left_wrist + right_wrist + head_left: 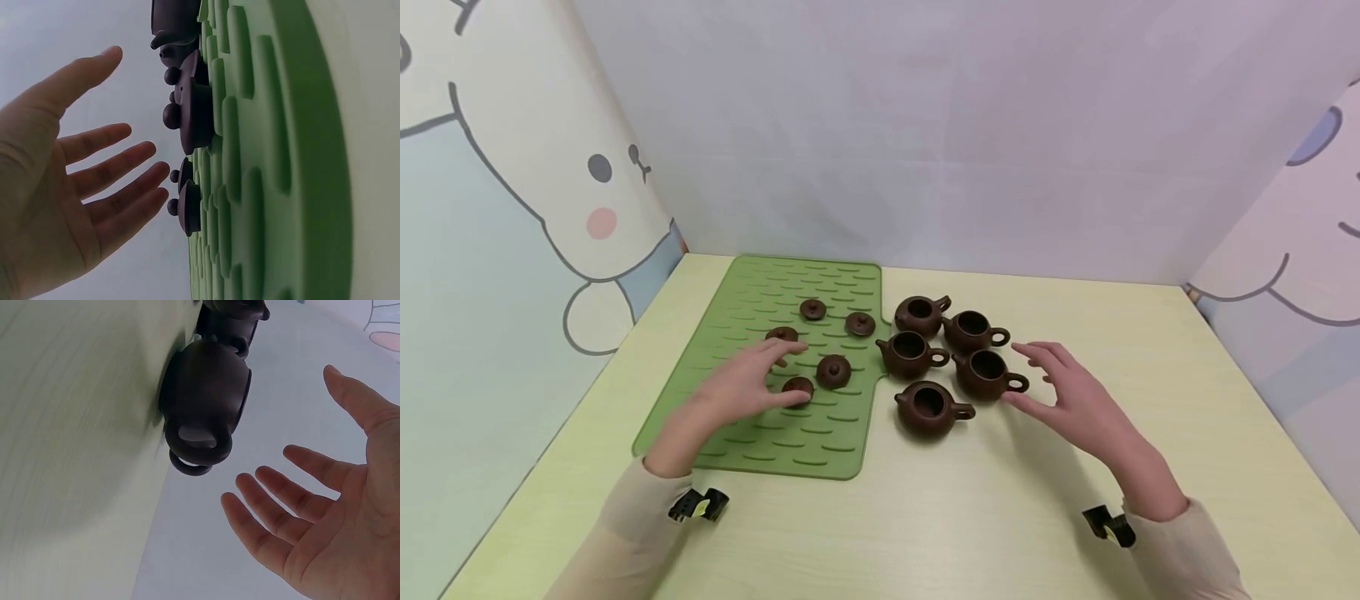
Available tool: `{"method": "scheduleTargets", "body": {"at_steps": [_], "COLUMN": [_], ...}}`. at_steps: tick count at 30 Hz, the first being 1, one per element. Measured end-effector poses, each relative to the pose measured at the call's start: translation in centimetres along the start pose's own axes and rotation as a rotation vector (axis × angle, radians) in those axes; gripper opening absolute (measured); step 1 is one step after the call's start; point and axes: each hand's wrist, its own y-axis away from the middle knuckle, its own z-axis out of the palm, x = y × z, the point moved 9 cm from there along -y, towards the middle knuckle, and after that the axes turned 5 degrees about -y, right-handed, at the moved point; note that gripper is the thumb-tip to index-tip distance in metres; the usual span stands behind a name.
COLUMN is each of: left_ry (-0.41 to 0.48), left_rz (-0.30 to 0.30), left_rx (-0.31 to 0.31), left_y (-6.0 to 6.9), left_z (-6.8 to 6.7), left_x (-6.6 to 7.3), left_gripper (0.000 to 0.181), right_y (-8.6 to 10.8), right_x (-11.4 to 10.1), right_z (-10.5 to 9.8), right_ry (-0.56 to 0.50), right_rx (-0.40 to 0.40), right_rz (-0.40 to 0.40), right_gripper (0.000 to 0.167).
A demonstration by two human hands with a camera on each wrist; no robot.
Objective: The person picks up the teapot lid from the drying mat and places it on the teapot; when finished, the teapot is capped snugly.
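Observation:
Several dark brown lids, one of them [833, 372] with a round knob, lie on a green ridged mat [820, 446]. Above the mat's lids hovers the left hand [737, 387], thumb and fingers spread, holding nothing; the left wrist view shows a gap between that hand [81, 175] and the lids [197, 115]. Several small lidless teapots stand upright beside the mat, on its right. The right hand [1078, 408], also spread and holding nothing, is just right of the nearest handled teapot [984, 374]. In the right wrist view the hand [331, 512] is apart from the teapot [206, 387].
The pale wooden table [925, 525] ends at a plain whitish wall [925, 167]. Side panels with cartoon drawings [550, 275] stand at left and right. One teapot [928, 409] is nearer the front than the others.

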Motion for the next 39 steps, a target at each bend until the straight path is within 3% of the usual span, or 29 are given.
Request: {"method": "scheduleTargets", "body": {"at_steps": [12, 18, 29, 39], "left_ry": [0.108, 0.176, 0.284, 0.306], "left_rz": [0.051, 0.049, 0.023, 0.024], "left_rx": [-0.018, -0.03, -0.05, -0.048], "left_y": [0.0, -0.3, -0.5, -0.6], "left_z": [0.9, 1.4, 1.6, 1.9], "left_x": [0.0, -0.1, -0.5, -1.1], "left_gripper": [0.061, 0.05, 0.03, 0.019], "right_y": [-0.2, -0.4, -0.7, -0.8], "right_x": [-1.4, -2.0, -2.3, -1.9], "right_z": [0.3, 0.8, 2.1, 3.3], "right_ry": [-0.006, -0.031, -0.116, -0.175], "right_rx": [0.014, 0.008, -0.056, -0.113], "right_rz": [-0.065, -0.1, -0.092, -0.053], "right_gripper": [0.047, 0.039, 0.031, 0.027]}}
